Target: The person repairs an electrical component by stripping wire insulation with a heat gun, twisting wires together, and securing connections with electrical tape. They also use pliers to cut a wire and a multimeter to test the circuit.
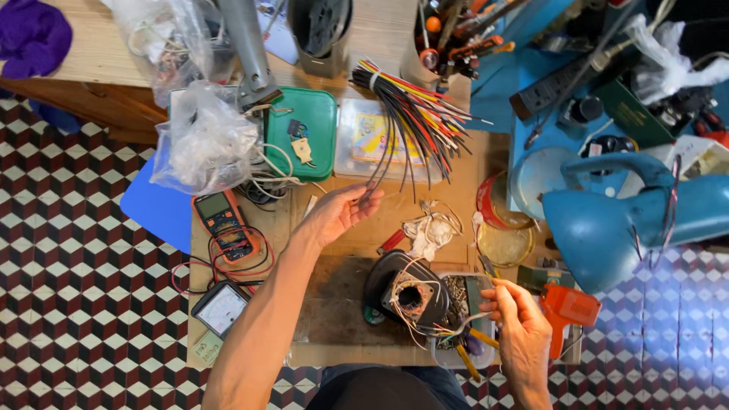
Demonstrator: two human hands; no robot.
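Left hand (338,212) fingertips pinch wire bundle's (406,114) near ends

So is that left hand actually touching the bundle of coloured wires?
Touching. The head view shows the left hand with its fingertips pinched on the dark lower ends of the bundle of coloured wires, with no gap between them.

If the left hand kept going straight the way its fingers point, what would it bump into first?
The left hand points up and to the right, toward the bundle of coloured wires, and its fingertips already seem to touch the lowest strands. Past those it would likely meet the clear plastic box under the bundle, though depth is hard to judge.
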